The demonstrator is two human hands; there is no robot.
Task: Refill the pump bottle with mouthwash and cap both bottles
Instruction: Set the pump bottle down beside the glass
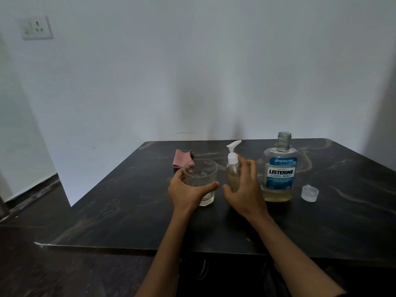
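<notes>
Beside the right hand [244,189] — fingers spread, gripping nothing — the upright clear pump bottle [233,168] is standing; the left hand [188,187] is gripping the clear glass tumbler [201,181].

Lighting: dim, cool, bluish cast lying over the whole frame; source not showing. Wall [192,71]: soft grey vertical shadows falling at centre and darkening toward the right edge. Surface [128,211]: dark, giving off faint sheen at centre; lower part of the frame sinking to near black. Glare: small highlights glinting on the glass [201,179] and the mouthwash bottle [278,168]. Blur: the hands smearing slightly at the fingertips; overall detail looking soft and grainy. Distortion: wide-angle bending showing at the left edge, wall lines leaning inward.
</notes>
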